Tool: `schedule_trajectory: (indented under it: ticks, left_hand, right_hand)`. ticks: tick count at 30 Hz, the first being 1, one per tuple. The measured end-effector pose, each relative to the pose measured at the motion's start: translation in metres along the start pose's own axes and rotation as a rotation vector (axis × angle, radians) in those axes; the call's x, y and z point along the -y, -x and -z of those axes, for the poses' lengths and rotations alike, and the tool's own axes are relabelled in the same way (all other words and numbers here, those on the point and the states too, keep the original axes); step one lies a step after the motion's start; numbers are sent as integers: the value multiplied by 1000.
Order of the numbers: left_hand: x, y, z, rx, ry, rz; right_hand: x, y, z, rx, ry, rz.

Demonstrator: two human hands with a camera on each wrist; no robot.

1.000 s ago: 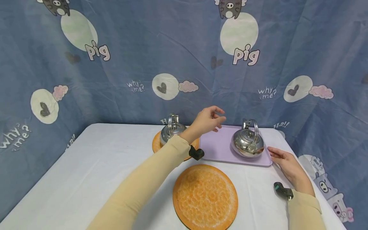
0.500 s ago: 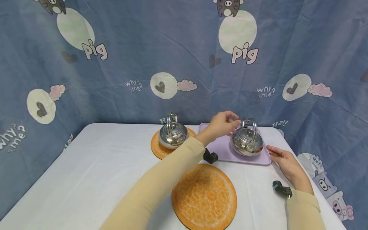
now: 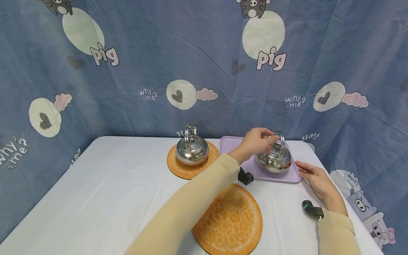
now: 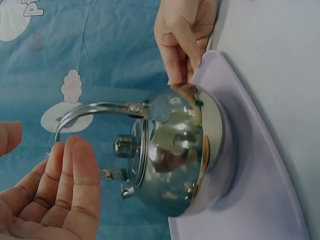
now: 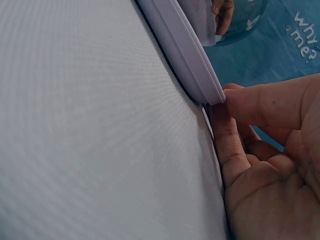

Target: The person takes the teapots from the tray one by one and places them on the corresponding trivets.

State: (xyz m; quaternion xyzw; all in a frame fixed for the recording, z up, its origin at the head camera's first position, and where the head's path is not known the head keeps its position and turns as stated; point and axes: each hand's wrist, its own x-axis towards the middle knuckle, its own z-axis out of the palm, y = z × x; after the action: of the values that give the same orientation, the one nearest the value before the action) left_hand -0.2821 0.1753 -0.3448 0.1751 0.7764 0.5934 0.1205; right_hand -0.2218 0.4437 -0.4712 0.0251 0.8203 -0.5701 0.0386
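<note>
A shiny steel kettle (image 3: pixel 276 165) stands upright on the lilac tray (image 3: pixel 230 142) at the back right. My left hand (image 3: pixel 257 141) has reached over the tray to the kettle's arched handle (image 4: pixel 102 108). In the left wrist view its fingers (image 4: pixel 82 182) are loosely bent beside the handle, with the thumb apart on the other side and nothing gripped. My right hand (image 3: pixel 318 182) is at the tray's right end. In the right wrist view the thumb presses the tray's rim (image 5: pixel 186 55) while the fingers (image 5: pixel 228 142) lie under it, pinching the corner.
A second steel kettle (image 3: pixel 191 153) sits on a round orange mat (image 3: pixel 175 170) left of the tray. Nearer the front lies another round orange mat (image 3: pixel 232 223), partly under my left sleeve (image 3: pixel 188 198). A blue patterned curtain (image 3: pixel 143 71) hangs behind the white table (image 3: pixel 105 184).
My left hand has moved right, from above the tray's left part to the handle of the kettle on it. The right hand has stayed at the tray's edge.
</note>
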Motion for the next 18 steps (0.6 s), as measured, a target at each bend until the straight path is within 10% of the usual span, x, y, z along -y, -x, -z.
schedule_trajectory:
  ticks: [18]
  left_hand:
    - [-7,-2,-27,-69,-10,76]
  right_hand:
    - [-2,0,1,2,-53,22]
